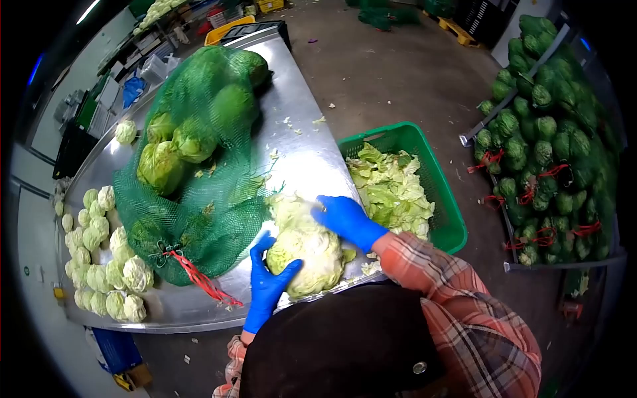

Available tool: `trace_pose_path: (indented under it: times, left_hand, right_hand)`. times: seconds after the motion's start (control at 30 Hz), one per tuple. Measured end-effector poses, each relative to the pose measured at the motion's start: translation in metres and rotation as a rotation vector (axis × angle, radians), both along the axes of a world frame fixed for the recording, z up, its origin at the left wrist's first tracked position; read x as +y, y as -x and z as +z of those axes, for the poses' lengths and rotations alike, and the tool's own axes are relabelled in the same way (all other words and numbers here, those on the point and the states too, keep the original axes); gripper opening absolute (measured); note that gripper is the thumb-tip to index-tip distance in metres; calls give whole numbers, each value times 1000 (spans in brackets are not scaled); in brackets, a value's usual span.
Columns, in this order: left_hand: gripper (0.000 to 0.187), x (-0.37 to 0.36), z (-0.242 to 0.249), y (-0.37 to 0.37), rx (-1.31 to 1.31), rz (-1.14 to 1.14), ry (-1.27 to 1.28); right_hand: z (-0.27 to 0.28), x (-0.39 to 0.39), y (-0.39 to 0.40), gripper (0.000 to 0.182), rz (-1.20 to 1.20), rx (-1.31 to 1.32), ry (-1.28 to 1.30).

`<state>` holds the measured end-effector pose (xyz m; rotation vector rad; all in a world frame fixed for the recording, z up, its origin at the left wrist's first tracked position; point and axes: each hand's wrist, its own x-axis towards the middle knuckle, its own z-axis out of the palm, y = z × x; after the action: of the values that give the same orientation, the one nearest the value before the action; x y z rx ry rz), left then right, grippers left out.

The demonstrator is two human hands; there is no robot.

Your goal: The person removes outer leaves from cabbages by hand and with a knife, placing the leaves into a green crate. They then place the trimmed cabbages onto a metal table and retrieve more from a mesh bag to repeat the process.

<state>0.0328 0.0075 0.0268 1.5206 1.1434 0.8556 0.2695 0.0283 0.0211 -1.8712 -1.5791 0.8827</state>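
Observation:
A pale green cabbage head sits at the near edge of the steel table, its outer leaf standing loose on the far side. My left hand, in a blue glove, grips the cabbage from the left with thumb and fingers spread around it. Over the cabbage's upper right is my right hand, also gloved in blue. Its fingertips are slightly blurred near the loose leaf, so I cannot make out what they hold. Beside the cabbage lies a green mesh sack with several cabbages inside and a red tie.
A green crate full of loose leaves stands right of the table. Several trimmed cabbages line the table's left side. A metal-framed rack on the right carries sacks of cabbages.

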Motion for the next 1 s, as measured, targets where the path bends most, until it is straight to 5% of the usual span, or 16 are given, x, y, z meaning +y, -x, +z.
trace_pose_path:
  times: [0.03, 0.1, 0.17, 0.23, 0.37, 0.47, 0.57, 0.67, 0.83, 1.0]
  left_hand:
    - [77, -3, -2, -5, -93, 20, 67]
    - [72, -9, -7, 4, -54, 25, 49]
    - [79, -14, -34, 22, -128, 90, 28]
    - [89, -18, 11, 16, -38, 126, 213]
    - [94, -6, 28, 17, 388, -110, 300]
    - [98, -2, -2, 4, 355, -112, -306]
    - [98, -9, -7, -14, 58, -81, 72]
    - [91, -3, -10, -12, 84, -193, -38]
    - [81, -5, -25, 3, 7, -218, -99]
    - [72, -24, -15, 1, -458, 213, 305]
  right_hand:
    - [-35, 9, -6, 42, -61, -1, -139]
    - [-80, 22, -31, 41, -30, -39, -22]
    - [-46, 5, -36, 42, -242, 414, 247]
    - [-34, -2, -38, 53, -267, 521, 381]
    - [-6, -36, -23, 57, -162, 404, 122]
    - [12, -73, -9, 60, -18, 438, 120]
    - [4, -87, 2, 60, 39, 281, 27]
    - [-19, -81, 2, 64, 32, 210, 108]
    - [-18, -38, -27, 60, -187, 492, 519]
    - [-35, -23, -21, 58, -236, 816, 477]
